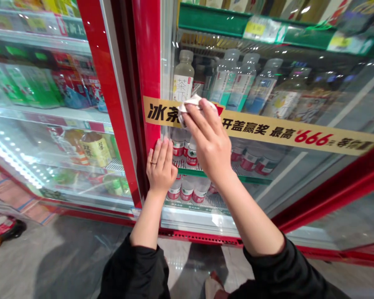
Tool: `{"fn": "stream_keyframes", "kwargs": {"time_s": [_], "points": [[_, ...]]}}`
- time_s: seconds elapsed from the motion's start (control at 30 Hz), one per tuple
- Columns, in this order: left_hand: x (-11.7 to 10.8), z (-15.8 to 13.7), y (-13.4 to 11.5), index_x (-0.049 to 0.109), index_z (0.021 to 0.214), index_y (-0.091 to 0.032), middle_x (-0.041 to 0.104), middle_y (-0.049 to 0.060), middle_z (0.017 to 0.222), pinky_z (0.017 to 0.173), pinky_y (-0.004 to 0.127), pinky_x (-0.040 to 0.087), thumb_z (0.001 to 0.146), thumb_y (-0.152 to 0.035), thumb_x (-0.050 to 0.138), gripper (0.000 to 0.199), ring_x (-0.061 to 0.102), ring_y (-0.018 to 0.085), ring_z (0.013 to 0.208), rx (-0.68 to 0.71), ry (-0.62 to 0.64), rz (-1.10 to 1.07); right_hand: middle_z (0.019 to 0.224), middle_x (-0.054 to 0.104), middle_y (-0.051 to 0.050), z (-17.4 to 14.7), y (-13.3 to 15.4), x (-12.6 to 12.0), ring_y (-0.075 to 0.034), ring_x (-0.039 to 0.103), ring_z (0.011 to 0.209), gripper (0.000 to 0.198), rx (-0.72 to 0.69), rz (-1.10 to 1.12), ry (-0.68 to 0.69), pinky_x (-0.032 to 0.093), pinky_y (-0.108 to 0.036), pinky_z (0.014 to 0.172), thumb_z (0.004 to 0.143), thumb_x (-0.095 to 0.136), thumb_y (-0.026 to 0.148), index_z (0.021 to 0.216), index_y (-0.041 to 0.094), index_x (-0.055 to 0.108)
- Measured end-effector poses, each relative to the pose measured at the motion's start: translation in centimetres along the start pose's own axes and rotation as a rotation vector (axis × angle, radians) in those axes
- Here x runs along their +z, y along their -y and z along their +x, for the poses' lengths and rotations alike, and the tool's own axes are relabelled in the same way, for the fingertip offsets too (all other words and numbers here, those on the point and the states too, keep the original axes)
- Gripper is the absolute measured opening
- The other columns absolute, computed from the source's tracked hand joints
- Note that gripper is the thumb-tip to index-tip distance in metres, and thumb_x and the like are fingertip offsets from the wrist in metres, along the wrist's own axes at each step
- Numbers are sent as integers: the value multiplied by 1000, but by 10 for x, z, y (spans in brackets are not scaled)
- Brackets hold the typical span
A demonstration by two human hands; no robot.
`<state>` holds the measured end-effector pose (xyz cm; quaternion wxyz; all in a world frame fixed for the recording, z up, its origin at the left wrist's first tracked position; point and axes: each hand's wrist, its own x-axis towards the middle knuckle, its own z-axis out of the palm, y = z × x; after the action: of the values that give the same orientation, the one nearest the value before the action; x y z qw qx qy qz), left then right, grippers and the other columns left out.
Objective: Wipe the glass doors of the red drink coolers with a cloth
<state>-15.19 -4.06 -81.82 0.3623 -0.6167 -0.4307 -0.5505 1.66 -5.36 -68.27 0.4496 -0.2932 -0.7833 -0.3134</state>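
Observation:
My right hand (210, 139) presses a crumpled white cloth (191, 101) against the glass door (286, 174) of a red drinks fridge. The cloth covers part of a yellow banner (255, 128) with black and red lettering that runs across the glass. Lower and to the left, my left hand (161, 164) lies flat on the red door frame (148, 54) and the glass edge, holding nothing; a ring is on one finger. Behind the glass, bottles (182, 74) stand on shelves close to both hands.
To the left, a second fridge section (96, 54) shows shelves of bottled and packed drinks. Cardboard boxes (15, 187) sit on the grey tiled floor (71, 253) at far left. One foot (213, 286) shows below, near the fridge's red base.

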Motion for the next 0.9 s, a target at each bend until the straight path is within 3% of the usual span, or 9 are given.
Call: {"fn": "stream_keyframes", "kwargs": {"time_s": [0.07,0.13,0.33,0.43,0.53,0.63,0.73,0.8,0.9], "points": [[0,1,-1,43,172,-17,60,9,166,143,38,19,104,-14,40,68,43,20,165,4,-5,8,165,64,1,-10,-4,0,-19,40,168,54,38,-24,-101,36,-46,143,117,35,19,167,33,51],[0,0,-1,44,172,-18,60,9,166,143,38,18,105,-14,39,67,42,20,166,-5,1,-10,164,66,0,-23,0,5,-20,41,167,56,40,-12,-112,39,-51,141,117,34,16,169,33,48],[3,-4,2,53,166,-17,65,13,162,142,41,23,113,-32,40,57,43,22,165,-32,-9,17,163,67,-2,-13,22,15,-19,48,164,46,-93,70,37,39,-40,141,118,38,21,155,23,65],[2,-3,1,48,169,-16,65,14,161,142,40,24,111,-24,38,59,41,21,166,2,-32,39,166,64,1,3,16,9,-19,46,164,48,-63,103,83,35,-41,143,118,37,22,157,27,63],[-1,0,0,41,173,-16,64,13,162,142,40,25,107,-12,32,66,39,19,166,26,-36,34,167,62,2,-3,6,5,-21,43,166,51,11,94,0,33,-44,143,117,37,20,163,33,57],[-3,3,-1,41,173,-17,62,12,165,141,40,27,108,-12,33,66,41,20,166,14,-29,34,166,63,-1,-22,6,9,-21,39,168,55,28,74,-112,34,-46,143,116,37,16,168,31,50],[-3,4,-2,33,176,-17,55,13,170,141,40,30,112,-17,38,64,36,21,168,5,-69,-24,165,65,0,-29,17,16,-20,41,167,52,-38,71,-27,36,-45,143,117,40,17,166,30,53],[-3,5,-2,27,178,-18,49,13,174,140,40,32,113,-18,42,67,34,22,169,1,-109,-56,165,64,0,-21,23,19,-19,45,165,48,-91,68,58,37,-42,142,117,40,21,160,27,60],[-3,7,-1,23,179,-18,43,13,177,139,41,35,111,-12,41,71,32,23,169,5,-137,-71,165,64,-3,-1,21,16,-21,48,164,46,-137,62,67,38,-40,141,118,38,20,156,19,64]]}}
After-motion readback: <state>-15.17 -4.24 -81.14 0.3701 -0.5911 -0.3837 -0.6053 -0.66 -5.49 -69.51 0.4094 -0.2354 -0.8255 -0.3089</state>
